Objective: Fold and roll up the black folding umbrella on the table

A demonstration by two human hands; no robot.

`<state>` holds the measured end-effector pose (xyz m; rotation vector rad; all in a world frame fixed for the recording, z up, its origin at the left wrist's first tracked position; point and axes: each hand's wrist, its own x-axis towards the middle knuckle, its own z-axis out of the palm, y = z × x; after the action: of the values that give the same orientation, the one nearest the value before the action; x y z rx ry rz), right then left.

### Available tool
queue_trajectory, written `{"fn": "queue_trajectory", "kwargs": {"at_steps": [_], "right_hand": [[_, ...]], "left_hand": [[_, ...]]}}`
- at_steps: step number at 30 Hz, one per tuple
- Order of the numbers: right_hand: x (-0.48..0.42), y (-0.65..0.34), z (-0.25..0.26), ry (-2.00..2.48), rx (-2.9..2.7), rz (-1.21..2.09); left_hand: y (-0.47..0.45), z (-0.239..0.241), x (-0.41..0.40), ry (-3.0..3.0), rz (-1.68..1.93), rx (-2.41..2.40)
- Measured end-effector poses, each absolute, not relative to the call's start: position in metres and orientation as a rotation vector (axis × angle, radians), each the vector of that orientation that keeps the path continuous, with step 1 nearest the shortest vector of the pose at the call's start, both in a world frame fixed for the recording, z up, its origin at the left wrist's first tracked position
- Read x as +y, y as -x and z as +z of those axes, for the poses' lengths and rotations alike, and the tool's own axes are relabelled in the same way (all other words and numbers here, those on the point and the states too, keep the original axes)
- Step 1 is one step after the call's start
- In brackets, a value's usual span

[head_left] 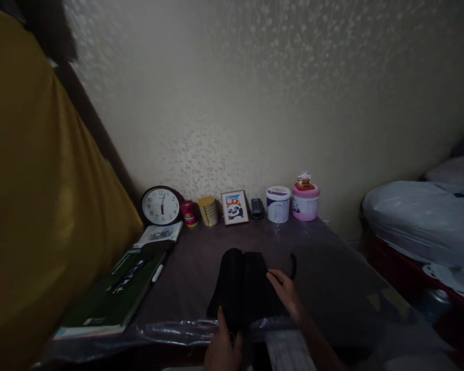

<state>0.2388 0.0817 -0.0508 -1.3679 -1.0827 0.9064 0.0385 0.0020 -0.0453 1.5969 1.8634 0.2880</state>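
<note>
Left hand (223,350) at bottom edge of view, index finger laid on near end of a black folded item (251,283), thumb close by; can't tell whether this grip is closed. Right hand (288,293) comes in from lower right, fingertips pinching the item's right edge, so right grip is closed on it. Item lies on the bench (201,273), near edge, roughly centered, opened out with a rounded fold along its left part; too dark to say what it is. Dark strap (293,266) curls up just beyond right hand.

Bench has a clear plastic cover (170,332), wrinkled along near edge. To the left, green book (112,296) lies flat, white lettering on cover; white pen (158,273) just beside its right edge. Yellow cloth (42,206) hangs at far left of view. Bulky plastic-wrapped bundle (421,216) to the right, off the bench.

Farther: printed sheet (160,233) past the book. Back row, left to right: round clock (154,206), red can (189,214), yellow tin (208,211), framed panda picture (235,208), small dark device (257,208), white-and-purple tub (278,205), pink tub (305,204) with cat figurine (304,180) on its lid. Patterned wall (255,103) behind.
</note>
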Motion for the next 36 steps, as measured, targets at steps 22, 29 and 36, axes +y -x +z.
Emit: {"fn": "queue_trajectory", "kwargs": {"at_steps": [22,29,36], "right_hand": [[0.119,-0.187,0.011,1.236,-0.996,1.278],[0.140,-0.128,0.005,1.365,-1.176,1.244],[0.157,-0.097,-0.022,1.564,-1.368,1.122]], "left_hand": [[-0.028,-0.039,0.004,-1.599,0.326,1.777],[-0.023,-0.051,0.006,-1.616,0.362,1.721],[-0.021,-0.059,0.007,-1.623,0.395,1.687]]}}
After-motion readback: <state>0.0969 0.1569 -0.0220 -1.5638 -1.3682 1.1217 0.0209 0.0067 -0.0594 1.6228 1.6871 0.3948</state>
